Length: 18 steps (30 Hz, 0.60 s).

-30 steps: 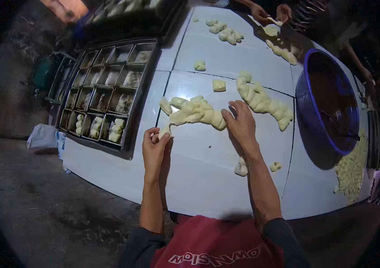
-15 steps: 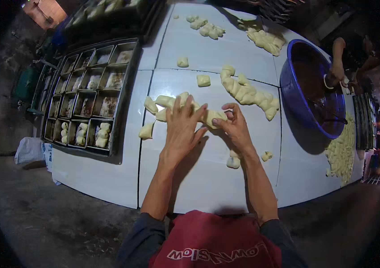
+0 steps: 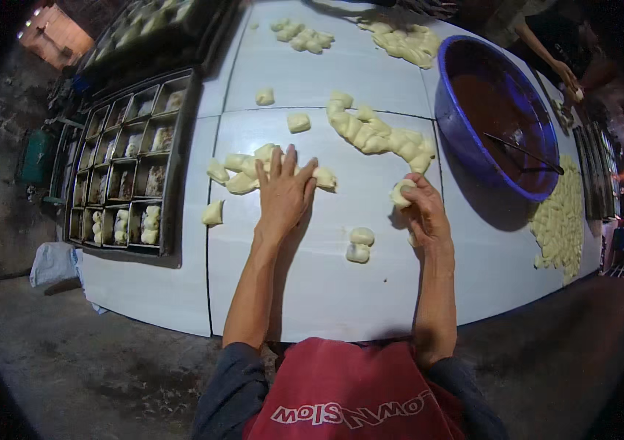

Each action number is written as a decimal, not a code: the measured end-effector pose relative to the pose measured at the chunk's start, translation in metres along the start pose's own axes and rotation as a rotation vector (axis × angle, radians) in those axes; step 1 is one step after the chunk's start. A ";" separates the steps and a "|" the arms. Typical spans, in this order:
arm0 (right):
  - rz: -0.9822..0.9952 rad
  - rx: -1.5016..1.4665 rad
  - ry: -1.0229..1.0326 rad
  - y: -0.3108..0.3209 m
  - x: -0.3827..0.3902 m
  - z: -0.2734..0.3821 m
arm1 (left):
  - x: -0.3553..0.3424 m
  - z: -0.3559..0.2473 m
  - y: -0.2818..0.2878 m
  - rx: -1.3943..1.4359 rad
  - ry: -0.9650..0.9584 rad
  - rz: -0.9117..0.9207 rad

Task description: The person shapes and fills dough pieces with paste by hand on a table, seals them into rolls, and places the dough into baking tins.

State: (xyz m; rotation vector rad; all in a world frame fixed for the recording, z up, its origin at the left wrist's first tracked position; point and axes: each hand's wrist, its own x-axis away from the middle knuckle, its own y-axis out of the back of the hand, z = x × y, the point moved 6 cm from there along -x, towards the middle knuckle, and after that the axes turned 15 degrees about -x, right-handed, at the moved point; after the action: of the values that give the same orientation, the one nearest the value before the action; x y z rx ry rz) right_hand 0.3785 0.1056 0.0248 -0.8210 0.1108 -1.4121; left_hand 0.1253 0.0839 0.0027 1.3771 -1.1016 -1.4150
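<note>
While a dough piece [image 3: 401, 193] sits pinched in the right hand [image 3: 422, 213] above the white table [image 3: 312, 293], the left hand [image 3: 283, 192] lies spread flat on a dough row [image 3: 242, 170], with two rolled lumps [image 3: 360, 245] between them and a blue basin [image 3: 499, 117] beyond.

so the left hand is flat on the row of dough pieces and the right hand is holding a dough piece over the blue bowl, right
Not quite. The head view shows the right hand holding its dough piece over the white table, beside the blue bowl, not over it. The rest holds: the left hand lies flat on the row of dough pieces.
</note>
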 end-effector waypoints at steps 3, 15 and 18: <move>0.028 -0.091 0.053 0.021 0.013 0.018 | 0.002 -0.010 0.020 -0.094 0.144 -0.026; 0.009 0.251 0.199 0.040 0.052 0.024 | 0.005 -0.162 0.041 1.471 0.392 0.428; -0.058 0.500 0.434 0.059 0.051 0.024 | 0.006 -0.169 0.052 1.396 0.349 0.367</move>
State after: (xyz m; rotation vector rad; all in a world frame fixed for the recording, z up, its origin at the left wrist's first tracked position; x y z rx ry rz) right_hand 0.4500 0.0672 0.0296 -0.1011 0.0605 -1.5663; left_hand 0.2942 0.0600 0.0506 2.0155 -2.0615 0.0633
